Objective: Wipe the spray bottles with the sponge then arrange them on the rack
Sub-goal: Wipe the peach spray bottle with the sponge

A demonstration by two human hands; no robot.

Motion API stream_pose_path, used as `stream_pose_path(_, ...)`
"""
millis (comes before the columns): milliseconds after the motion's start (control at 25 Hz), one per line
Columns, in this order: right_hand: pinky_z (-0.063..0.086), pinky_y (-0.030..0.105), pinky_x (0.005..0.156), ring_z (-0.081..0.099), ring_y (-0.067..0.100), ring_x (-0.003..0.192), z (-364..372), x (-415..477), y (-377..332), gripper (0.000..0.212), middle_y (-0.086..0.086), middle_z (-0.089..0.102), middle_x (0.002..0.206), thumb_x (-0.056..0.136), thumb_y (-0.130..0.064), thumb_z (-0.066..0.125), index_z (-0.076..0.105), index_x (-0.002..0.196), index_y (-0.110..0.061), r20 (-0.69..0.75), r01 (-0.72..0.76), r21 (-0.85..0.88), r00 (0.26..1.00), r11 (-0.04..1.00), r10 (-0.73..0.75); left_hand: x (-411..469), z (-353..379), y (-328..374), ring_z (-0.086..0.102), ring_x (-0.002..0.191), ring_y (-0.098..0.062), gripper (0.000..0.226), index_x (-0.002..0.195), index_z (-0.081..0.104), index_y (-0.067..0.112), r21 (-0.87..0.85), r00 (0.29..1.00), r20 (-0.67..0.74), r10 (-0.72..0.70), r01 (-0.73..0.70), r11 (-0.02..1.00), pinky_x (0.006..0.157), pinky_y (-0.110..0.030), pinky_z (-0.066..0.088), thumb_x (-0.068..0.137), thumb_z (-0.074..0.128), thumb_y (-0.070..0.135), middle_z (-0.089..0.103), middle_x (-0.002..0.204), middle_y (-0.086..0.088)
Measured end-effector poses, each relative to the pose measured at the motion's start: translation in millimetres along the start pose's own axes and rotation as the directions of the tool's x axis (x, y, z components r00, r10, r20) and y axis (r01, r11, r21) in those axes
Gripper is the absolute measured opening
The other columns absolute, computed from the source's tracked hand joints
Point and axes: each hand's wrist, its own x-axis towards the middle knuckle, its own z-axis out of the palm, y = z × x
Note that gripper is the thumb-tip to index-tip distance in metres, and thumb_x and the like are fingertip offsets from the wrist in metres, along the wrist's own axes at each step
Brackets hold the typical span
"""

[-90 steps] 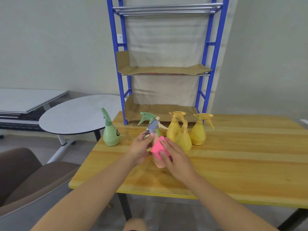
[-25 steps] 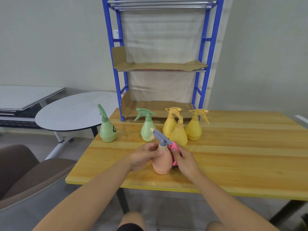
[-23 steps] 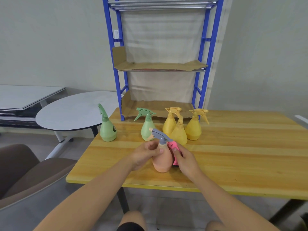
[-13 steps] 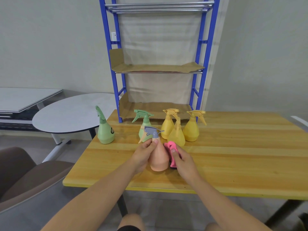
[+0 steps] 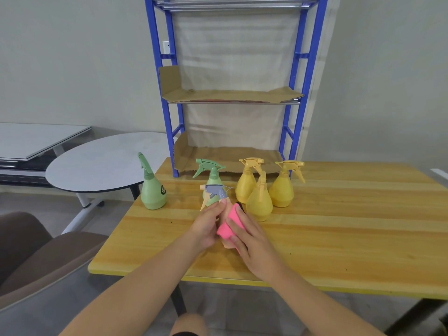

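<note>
Your left hand has its fingers curled round the peach bottle, which sits at the front of the table. Your right hand clamps the pink sponge against the bottle's side, fingers wrapped over it. The blue rack stands behind

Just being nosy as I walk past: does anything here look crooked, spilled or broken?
No spills or breakage. Only the cardboard liner on the rack's middle shelf sits untidily: left end folded upright, right end buckled.
</note>
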Motion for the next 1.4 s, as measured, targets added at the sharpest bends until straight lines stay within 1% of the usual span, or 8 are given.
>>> stream_pose_path(160, 0.022, 0.035, 0.124, 0.014, 0.022, 0.154, -2, -13, 10, 0.045, -0.005, 0.015, 0.168, 0.106, -0.032, 0.046, 0.043, 0.151, -0.025, -0.06, 0.096, 0.0, 0.994, 0.995, -0.096, 5, 0, -1, 0.064, 0.114, -0.029, 0.034, 0.124, 0.067, 0.01, -0.056, 1.0, -0.025, 0.008, -0.009, 0.998, 0.103, -0.053, 0.051, 0.098, 0.064, 0.033, 0.073, 0.115, -0.01)
stream_pose_path(360, 0.018, 0.033, 0.126, 0.012, 0.006, 0.153, -8, 16, 1, 0.047, -0.013, 0.015, 0.166, 0.107, -0.026, 0.044, 0.036, 0.153, -0.032, 0.01, -0.085, 0.225, 0.996, 0.971, 0.085, 1, 3, -3, 0.068, 0.109, -0.026, 0.033, 0.123, 0.069, 0.006, -0.016, 0.999, 0.044, 0.009, -0.008, 1.0, 0.096, -0.043, 0.055, 0.103, 0.056, 0.029, 0.071, 0.119, -0.016)
stream_pose_path(480, 0.023, 0.034, 0.124, 0.019, -0.001, 0.15, -10, 35, -7, 0.046, -0.015, 0.022, 0.164, 0.107, -0.027, 0.044, 0.038, 0.152, -0.034, -0.003, -0.18, 0.319, 0.982, 0.93, 0.191, 1, 3, -4, 0.066, 0.114, -0.028, 0.032, 0.125, 0.069, 0.004, -0.039, 0.998, 0.054, 0.018, -0.016, 0.999, 0.104, -0.043, 0.051, 0.105, 0.052, 0.024, 0.069, 0.125, -0.021)
stream_pose_path(800, 0.03, 0.046, 0.121, 0.018, 0.025, 0.154, 6, -7, 13, 0.046, -0.003, 0.018, 0.167, 0.106, -0.032, 0.046, 0.043, 0.151, -0.024, -0.102, 0.07, 0.017, 0.992, 0.997, -0.068, 5, 7, -3, 0.067, 0.101, -0.026, 0.024, 0.116, 0.07, 0.008, -0.053, 0.989, -0.133, 0.065, -0.072, 0.996, 0.093, -0.046, 0.056, 0.101, 0.059, 0.025, 0.073, 0.113, -0.013)
stream_pose_path(960, 0.022, 0.032, 0.124, 0.017, 0.006, 0.152, -4, -2, 8, 0.046, -0.015, 0.02, 0.165, 0.104, -0.018, 0.051, 0.046, 0.148, -0.028, -0.028, -0.1, 0.289, 0.993, 0.952, 0.113, 3, 6, -7, 0.07, 0.104, -0.027, 0.03, 0.117, 0.07, 0.008, -0.027, 0.993, -0.104, 0.064, -0.067, 0.997, 0.092, -0.046, 0.057, 0.1, 0.062, 0.031, 0.074, 0.112, -0.014)
stream_pose_path(1080, 0.022, 0.022, 0.122, 0.02, -0.01, 0.146, -15, 5, -2, 0.046, -0.026, 0.026, 0.159, 0.103, -0.025, 0.051, 0.045, 0.148, -0.032, 0.064, -0.26, 0.466, 0.963, 0.846, 0.261, 2, -5, -10, 0.063, 0.117, -0.025, 0.032, 0.128, 0.066, 0.01, -0.014, 0.997, -0.045, 0.065, -0.066, 0.998, 0.101, -0.043, 0.05, 0.104, 0.053, 0.026, 0.071, 0.124, -0.013)
stream_pose_path(1160, 0.022, 0.021, 0.121, 0.023, -0.015, 0.142, -20, 10, -2, 0.046, -0.026, 0.031, 0.157, 0.104, -0.026, 0.051, 0.044, 0.148, -0.033, 0.09, -0.302, 0.497, 0.95, 0.813, 0.298, 3, -10, -10, 0.059, 0.123, -0.024, 0.035, 0.136, 0.06, 0.011, 0.052, 0.997, -0.024, 0.074, -0.072, 0.996, 0.108, -0.044, 0.046, 0.103, 0.055, 0.021, 0.067, 0.131, -0.011)
stream_pose_path(1400, 0.029, 0.024, 0.12, 0.031, -0.01, 0.142, -12, 29, -8, 0.046, -0.019, 0.038, 0.155, 0.103, -0.021, 0.053, 0.045, 0.146, -0.036, -0.074, -0.245, 0.442, 0.949, 0.863, 0.308, -1, -3, -2, 0.072, 0.103, -0.021, 0.023, 0.121, 0.068, 0.011, 0.129, 0.99, 0.061, 0.131, -0.138, 0.982, 0.089, -0.037, 0.055, 0.099, 0.062, 0.014, 0.074, 0.115, -0.012)
